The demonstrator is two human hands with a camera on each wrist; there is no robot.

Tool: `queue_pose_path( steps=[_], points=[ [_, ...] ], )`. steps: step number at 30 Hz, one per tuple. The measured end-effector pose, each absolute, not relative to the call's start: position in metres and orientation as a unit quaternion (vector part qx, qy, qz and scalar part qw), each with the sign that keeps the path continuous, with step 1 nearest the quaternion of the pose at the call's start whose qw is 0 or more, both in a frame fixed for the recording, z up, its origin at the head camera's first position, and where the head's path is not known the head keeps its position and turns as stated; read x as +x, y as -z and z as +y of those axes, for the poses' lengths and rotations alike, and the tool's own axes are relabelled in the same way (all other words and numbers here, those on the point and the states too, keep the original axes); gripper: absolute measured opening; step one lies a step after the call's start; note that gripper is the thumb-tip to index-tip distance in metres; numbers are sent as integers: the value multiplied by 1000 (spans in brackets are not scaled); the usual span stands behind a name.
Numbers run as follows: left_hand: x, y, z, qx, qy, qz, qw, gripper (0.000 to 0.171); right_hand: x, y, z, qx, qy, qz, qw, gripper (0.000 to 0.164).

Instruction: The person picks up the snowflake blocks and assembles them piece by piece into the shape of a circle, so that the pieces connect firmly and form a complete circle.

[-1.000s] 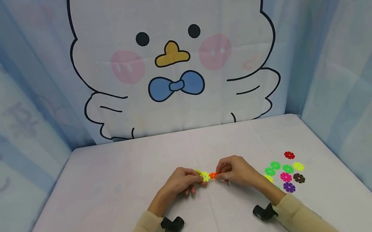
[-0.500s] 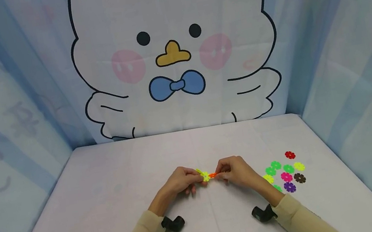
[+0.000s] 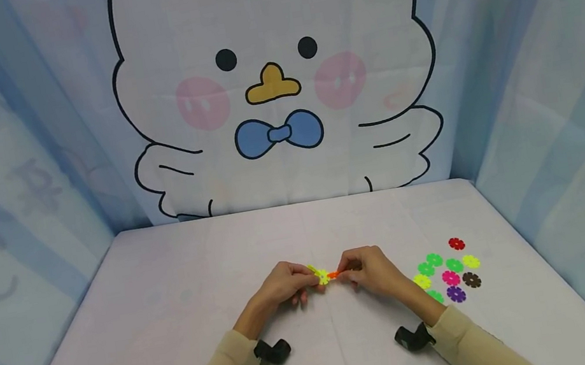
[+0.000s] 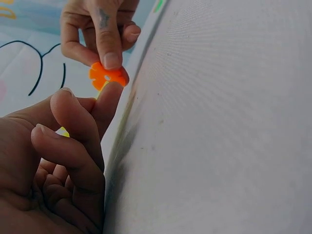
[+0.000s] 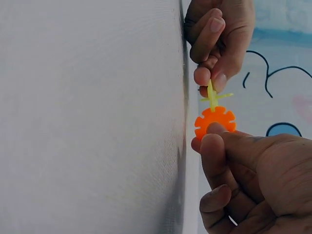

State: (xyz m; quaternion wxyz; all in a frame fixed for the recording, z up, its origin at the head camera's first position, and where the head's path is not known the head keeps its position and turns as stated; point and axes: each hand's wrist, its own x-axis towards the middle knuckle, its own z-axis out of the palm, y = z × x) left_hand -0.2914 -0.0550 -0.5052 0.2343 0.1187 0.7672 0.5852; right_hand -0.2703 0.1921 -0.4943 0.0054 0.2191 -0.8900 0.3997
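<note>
My left hand (image 3: 289,283) pinches yellow notched flower discs (image 3: 322,277) between thumb and fingertips. In the right wrist view, one yellow disc (image 5: 212,97) appears edge-on with another crossing it. An orange notched flower disc (image 5: 215,121) is pinched by my right hand (image 3: 367,268), its rim meeting the yellow disc's edge. How deep their slots engage cannot be told. Both hands are close together over the middle of the table. From the left wrist, the orange disc (image 4: 105,75) shows face-on under the right thumb, while fingers mostly hide the yellow pieces.
On the white table (image 3: 194,257), loose flower discs lie to the right: a red one (image 3: 456,243), a pink one (image 3: 450,278), a brown one (image 3: 471,280), a purple one (image 3: 456,294), and several green and yellow ones. Printed curtains enclose the back and sides.
The orange disc has tilted to look thinner from the head view, as the right hand shifted very slightly left. The left hand stays nearly still, holding the yellow discs.
</note>
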Motion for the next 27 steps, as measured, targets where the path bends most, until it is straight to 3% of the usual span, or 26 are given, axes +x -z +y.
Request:
queue_pose_path(
  steps=[27],
  points=[
    [-292,505,-58,129,-584,765,239,19,-271,499,189,206,-426,-881,-9,6]
  ],
)
